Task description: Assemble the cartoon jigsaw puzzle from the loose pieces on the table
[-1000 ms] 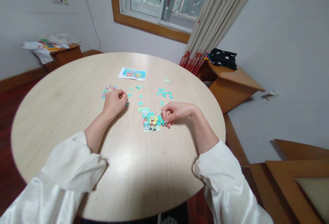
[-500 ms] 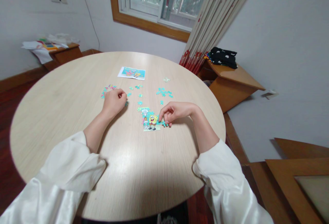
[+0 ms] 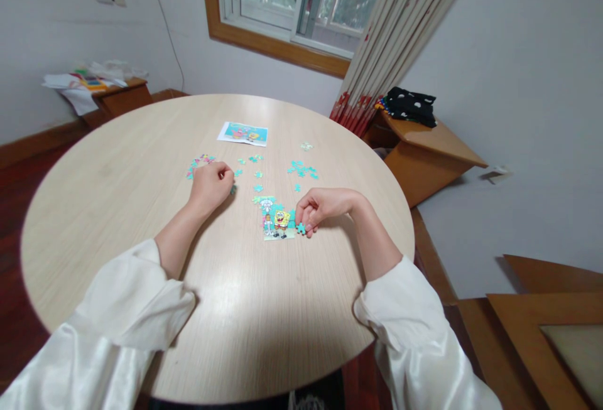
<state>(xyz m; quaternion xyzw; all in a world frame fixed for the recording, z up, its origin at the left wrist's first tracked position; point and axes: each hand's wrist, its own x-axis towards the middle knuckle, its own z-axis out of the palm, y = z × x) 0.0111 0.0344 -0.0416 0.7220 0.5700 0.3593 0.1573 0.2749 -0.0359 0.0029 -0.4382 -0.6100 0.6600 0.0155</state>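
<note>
A partly joined jigsaw puzzle (image 3: 281, 221) with a yellow square cartoon figure lies on the round wooden table (image 3: 245, 309). Just off its right edge, my right hand (image 3: 318, 209) pinches a turquoise puzzle piece (image 3: 301, 228) between its fingertips. My left hand (image 3: 213, 185) rests on the table to the left, its fingers curled in; what they hold, if anything, is hidden. Pink and turquoise pieces (image 3: 200, 162) lie just behind that hand, and a turquoise piece (image 3: 233, 190) peeks out by its fingers.
A printed reference picture (image 3: 244, 134) lies toward the far side. Loose turquoise pieces (image 3: 301, 170) are grouped behind my right hand, with a pale cluster (image 3: 306, 146) farther back. A wooden stand (image 3: 424, 146) bearing black cloth is beyond the table's right edge.
My right hand has drawn slightly back from the joined puzzle, and the turquoise piece at its fingertips has turned and shows more fully. My left hand stays in place.
</note>
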